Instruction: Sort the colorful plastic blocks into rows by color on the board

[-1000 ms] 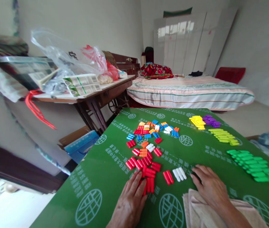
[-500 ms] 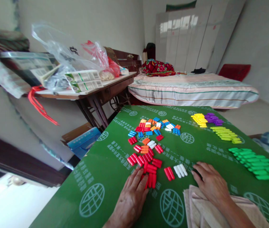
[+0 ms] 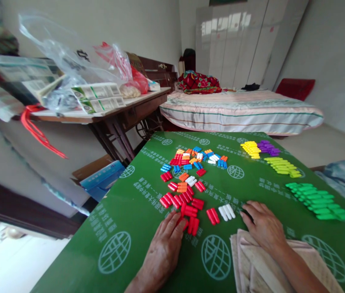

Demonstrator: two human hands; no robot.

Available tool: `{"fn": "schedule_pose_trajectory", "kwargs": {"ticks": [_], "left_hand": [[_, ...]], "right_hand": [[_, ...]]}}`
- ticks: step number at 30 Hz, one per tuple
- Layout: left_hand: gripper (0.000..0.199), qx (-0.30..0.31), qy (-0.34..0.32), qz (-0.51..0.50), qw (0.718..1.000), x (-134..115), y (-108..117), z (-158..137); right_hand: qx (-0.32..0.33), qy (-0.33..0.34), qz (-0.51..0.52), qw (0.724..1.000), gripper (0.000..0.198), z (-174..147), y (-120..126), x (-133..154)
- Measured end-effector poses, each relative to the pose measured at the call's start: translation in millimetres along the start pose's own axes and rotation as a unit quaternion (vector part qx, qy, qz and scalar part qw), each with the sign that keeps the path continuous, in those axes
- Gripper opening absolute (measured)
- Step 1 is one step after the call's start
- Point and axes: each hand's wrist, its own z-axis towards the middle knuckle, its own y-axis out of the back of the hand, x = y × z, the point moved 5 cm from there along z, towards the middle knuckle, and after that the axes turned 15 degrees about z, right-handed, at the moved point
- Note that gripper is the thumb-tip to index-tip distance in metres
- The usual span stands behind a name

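Observation:
My left hand (image 3: 164, 246) lies palm down with its fingers stretched out. Its fingertips touch red plastic pieces (image 3: 193, 226), small rounded tubes lying side by side, and partly cover one. On the right, my right hand (image 3: 265, 226) rests open, its wrist over a folded pale cloth (image 3: 247, 264). A row of white pieces (image 3: 227, 212) is just left of its fingertips, apart from them. Between the hands sits another red pair (image 3: 212, 216). Further back, red, orange, blue and white pieces (image 3: 201, 156) lie mixed together.
Sorted groups of green pieces (image 3: 319, 202), lime pieces (image 3: 283, 167), yellow pieces (image 3: 251, 149) and purple pieces (image 3: 268, 148) lie along the right of the green table (image 3: 77, 264). A side table with boxes (image 3: 99, 98) and plastic bags stands left; a bed (image 3: 239, 110) is behind.
The whole view has shifted slightly, so everything sits a little further left and higher. Both hands stay in nearly the same places on the table, and the pieces appear unmoved.

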Motion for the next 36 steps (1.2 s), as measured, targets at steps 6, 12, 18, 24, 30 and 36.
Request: {"fn": "schedule_pose_trajectory", "kwargs": {"ticks": [6, 12, 18, 24, 30, 36], "left_hand": [[0.039, -0.012, -0.008, -0.008, 1.0, 1.0, 2.0, 0.5], [0.035, -0.02, -0.009, 0.005, 1.0, 0.2, 1.6, 0.1], [0.033, -0.027, -0.017, 0.012, 0.999, -1.4, 4.1, 1.7], [0.032, -0.032, -0.032, 0.021, 0.999, -0.8, 7.0, 4.1], [0.031, -0.053, -0.042, 0.032, 0.997, -0.4, 4.9, 3.8], [0.029, -0.067, -0.053, 0.034, 0.996, -1.0, 6.0, 4.8]], "right_hand": [[-0.007, 0.0, 0.008, 1.0, 0.027, -0.2, 0.2, -0.8], [-0.007, 0.002, -0.001, 1.0, 0.027, 0.1, -0.3, 0.0], [-0.001, -0.001, -0.012, 1.0, 0.025, 1.0, -0.6, 0.5], [0.0, -0.001, -0.007, 1.0, 0.023, 3.7, 1.9, 4.3], [0.001, -0.018, 0.003, 1.0, 0.02, 7.0, 4.8, 7.1], [0.013, -0.026, 0.001, 1.0, 0.02, 7.6, 3.4, 6.4]]}}
